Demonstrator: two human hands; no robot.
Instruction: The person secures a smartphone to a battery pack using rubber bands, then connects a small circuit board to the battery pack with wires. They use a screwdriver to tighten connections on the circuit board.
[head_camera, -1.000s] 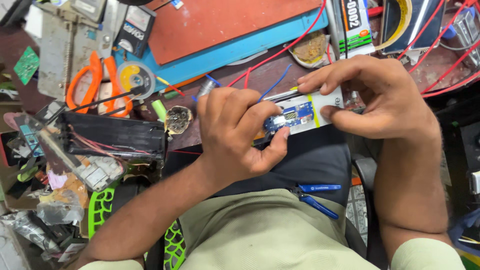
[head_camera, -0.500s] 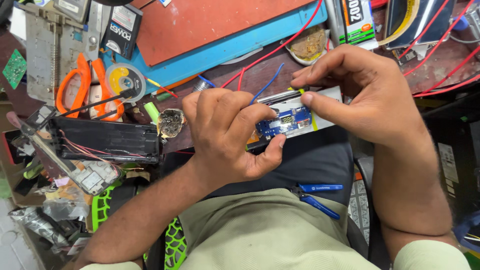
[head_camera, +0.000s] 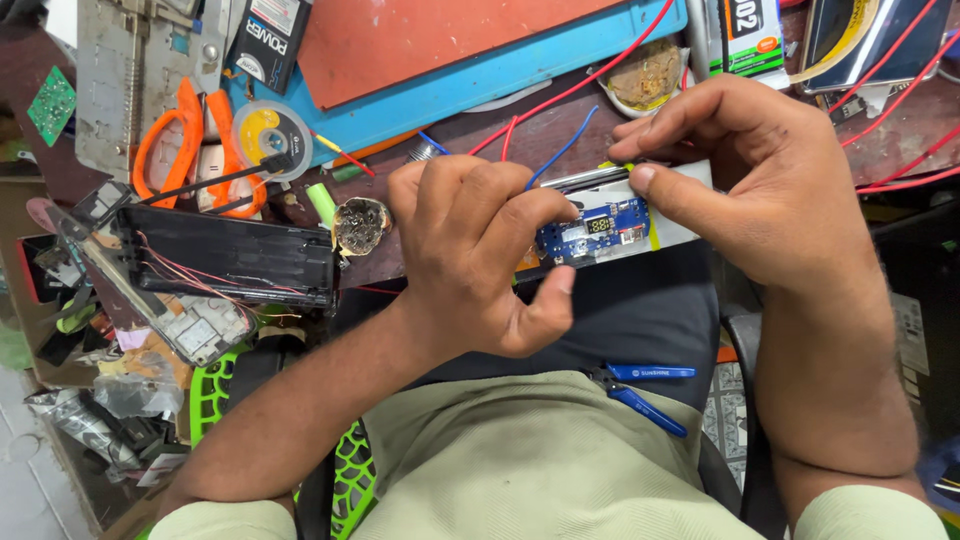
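Both hands hold one small assembly over my lap at the bench edge. It is a white battery pack with a blue circuit board (head_camera: 598, 230) on its face; the board carries a tiny dark display. My left hand (head_camera: 475, 250) wraps the pack's left end, fingers curled over the top, thumb below. My right hand (head_camera: 770, 170) pinches the right end, thumb on the board's right edge and fingertips on the top edge. A blue wire (head_camera: 560, 150) and a red wire (head_camera: 505, 135) rise from the pack between my hands.
A black open casing (head_camera: 225, 260) with thin wires lies left. Orange scissors (head_camera: 180, 140), a solder reel (head_camera: 265, 130), a blue-edged red mat (head_camera: 450, 45) and a round tin of brown paste (head_camera: 645, 75) sit behind. Blue-handled cutters (head_camera: 645, 390) rest on my lap.
Both hands and the pack have drifted slightly left in the view. The grip on the pack is unchanged.
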